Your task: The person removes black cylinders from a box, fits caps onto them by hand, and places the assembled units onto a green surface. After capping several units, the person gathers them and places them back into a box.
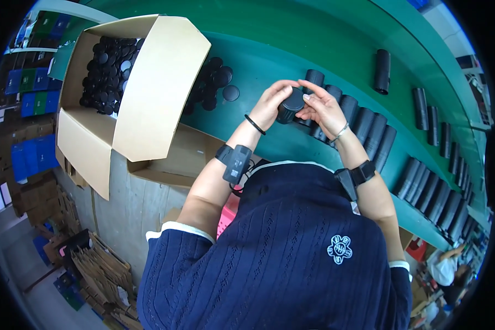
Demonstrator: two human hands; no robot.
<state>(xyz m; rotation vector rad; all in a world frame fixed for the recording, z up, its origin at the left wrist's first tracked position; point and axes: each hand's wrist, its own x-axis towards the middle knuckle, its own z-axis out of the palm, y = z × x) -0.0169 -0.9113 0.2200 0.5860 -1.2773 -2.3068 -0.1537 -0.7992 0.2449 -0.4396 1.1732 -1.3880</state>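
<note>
Above the green table, both hands meet around a short black cylinder (287,111) with ribbed sides and a flat round top. My left hand (270,103) is closed round its left side, thumb side up. From the right, my right hand (325,109) grips it too, its thumb at the edge of the round top and its fingers curled by the side. Whether the top is a separate disc I cannot tell. Loose black round discs (221,77) lie on the table left of my hands. Black ribbed tubes (363,121) stand in a row just beyond and right of my right hand.
An open cardboard box (162,71) full of black discs stands at the left, with another cardboard box (170,175) below it. More black tubes (432,192) line the table to the right, and several rest on the green ledge (346,38) behind. Folded cardboard (102,264) is stacked at lower left.
</note>
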